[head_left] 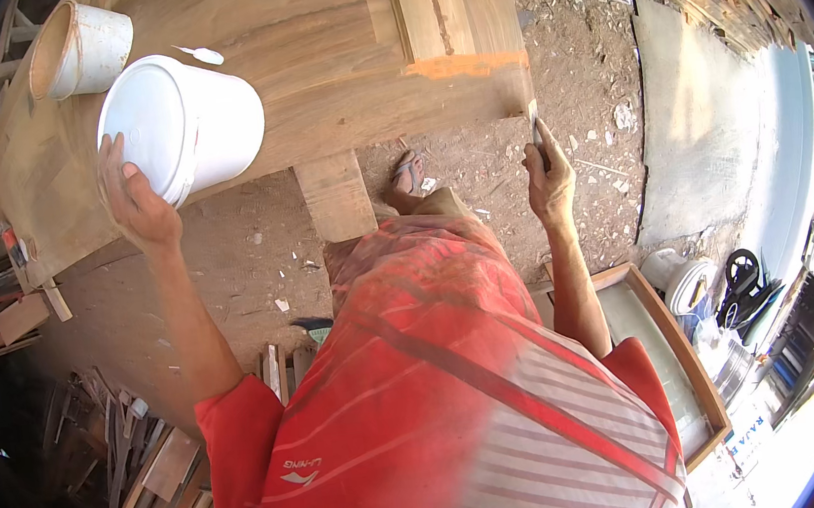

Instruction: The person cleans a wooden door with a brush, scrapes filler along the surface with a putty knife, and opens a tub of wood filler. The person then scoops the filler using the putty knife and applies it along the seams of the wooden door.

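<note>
My left hand (139,203) grips the near side of a white plastic bucket (230,124) on the wooden panel (310,91), fingers lying over its round white lid. The lid looks closed. In my right hand (551,179) is a slim putty knife (536,121), its handle mostly hidden by my fingers. The blade's tip points up at the panel's near right corner; I cannot tell whether it touches. An orange-brown strip of filler (467,65) runs along the end of a raised board (431,8) near that corner.
Behind the bucket stands a stained open pail (98,48), with a small white spatula-like piece (201,54) beside it. Wood scraps (154,489) are heaped at lower left. A wooden frame or drawer (697,372) lies at my right, near a grey sheet (696,124). Chips litter the dirt ground.
</note>
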`<state>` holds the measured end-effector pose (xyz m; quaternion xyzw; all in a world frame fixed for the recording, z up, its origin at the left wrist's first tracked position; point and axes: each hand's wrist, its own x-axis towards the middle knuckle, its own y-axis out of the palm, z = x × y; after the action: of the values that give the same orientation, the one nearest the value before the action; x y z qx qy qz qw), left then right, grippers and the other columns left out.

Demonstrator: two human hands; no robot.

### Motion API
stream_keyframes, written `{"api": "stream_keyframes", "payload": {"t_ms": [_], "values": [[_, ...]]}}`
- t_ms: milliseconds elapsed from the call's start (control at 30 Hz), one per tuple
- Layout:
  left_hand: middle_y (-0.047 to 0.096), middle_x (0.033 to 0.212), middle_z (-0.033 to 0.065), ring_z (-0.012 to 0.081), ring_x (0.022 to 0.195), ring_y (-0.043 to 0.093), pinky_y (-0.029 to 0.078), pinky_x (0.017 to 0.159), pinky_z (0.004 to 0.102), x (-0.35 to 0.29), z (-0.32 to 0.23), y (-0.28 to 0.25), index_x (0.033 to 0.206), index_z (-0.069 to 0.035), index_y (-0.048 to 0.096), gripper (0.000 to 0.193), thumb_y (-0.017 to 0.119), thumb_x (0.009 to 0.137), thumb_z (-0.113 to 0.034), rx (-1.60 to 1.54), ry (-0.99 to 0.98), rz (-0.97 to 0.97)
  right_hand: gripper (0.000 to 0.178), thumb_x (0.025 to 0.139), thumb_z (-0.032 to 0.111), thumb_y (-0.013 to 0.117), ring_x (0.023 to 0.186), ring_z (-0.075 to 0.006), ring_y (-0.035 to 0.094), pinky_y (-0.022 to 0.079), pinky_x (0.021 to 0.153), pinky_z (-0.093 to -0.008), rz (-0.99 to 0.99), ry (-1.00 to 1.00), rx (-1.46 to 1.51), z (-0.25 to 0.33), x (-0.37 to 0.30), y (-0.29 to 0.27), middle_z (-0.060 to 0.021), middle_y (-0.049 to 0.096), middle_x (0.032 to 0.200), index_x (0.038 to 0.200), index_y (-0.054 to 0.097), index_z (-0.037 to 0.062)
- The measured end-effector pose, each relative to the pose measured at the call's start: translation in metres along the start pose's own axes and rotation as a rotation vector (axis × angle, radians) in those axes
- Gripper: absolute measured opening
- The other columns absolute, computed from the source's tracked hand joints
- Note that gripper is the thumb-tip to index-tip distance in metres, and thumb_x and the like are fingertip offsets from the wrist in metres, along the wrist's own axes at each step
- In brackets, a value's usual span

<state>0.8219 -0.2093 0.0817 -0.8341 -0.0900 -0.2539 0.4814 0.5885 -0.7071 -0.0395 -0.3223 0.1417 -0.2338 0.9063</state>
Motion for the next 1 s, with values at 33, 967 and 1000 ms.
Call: {"api": "stream_keyframes", "payload": {"t_ms": [33,967,1000], "values": [[0.061,0.145,0.0250,0.0419,0.134,0.056,0.042,0.114,0.0515,-0.002,0.001,0.001,0.133,0.003,0.068,0.052,0.039,0.105,-0.031,-0.001,-0.012,0.003,0.049,0.104,0.011,0.062,0.078,-0.0120,0.065,0.056,0.075,-0.0309,-0.029,0.053,0.038,0.005,-0.005,0.008,-0.0065,0.072,0.091,0.152,0.056,0.0082],[0.061,0.142,0.0280,0.0432,0.133,0.056,0.040,0.116,0.0500,-0.001,0.003,-0.001,0.132,0.005,0.067,0.047,0.043,0.104,-0.023,0.009,0.073,-0.006,0.042,0.104,0.019,0.059,0.096,-0.0417,0.071,0.056,0.084,-0.0490,0.160,0.059,-0.547,0.066,-0.014,-0.013,-0.0249,0.070,0.106,0.145,0.062,0.0082],[0.061,0.142,0.0280,0.0432,0.133,0.056,0.040,0.116,0.0500,-0.002,0.005,-0.002,0.132,0.005,0.067,0.047,0.043,0.104,-0.023,0.019,0.067,-0.010,0.042,0.104,0.018,0.059,0.095,-0.0423,0.071,0.056,0.084,-0.0486,0.222,0.175,-0.548,0.075,-0.014,-0.014,-0.0263,0.070,0.104,0.144,0.063,0.0072]]}}
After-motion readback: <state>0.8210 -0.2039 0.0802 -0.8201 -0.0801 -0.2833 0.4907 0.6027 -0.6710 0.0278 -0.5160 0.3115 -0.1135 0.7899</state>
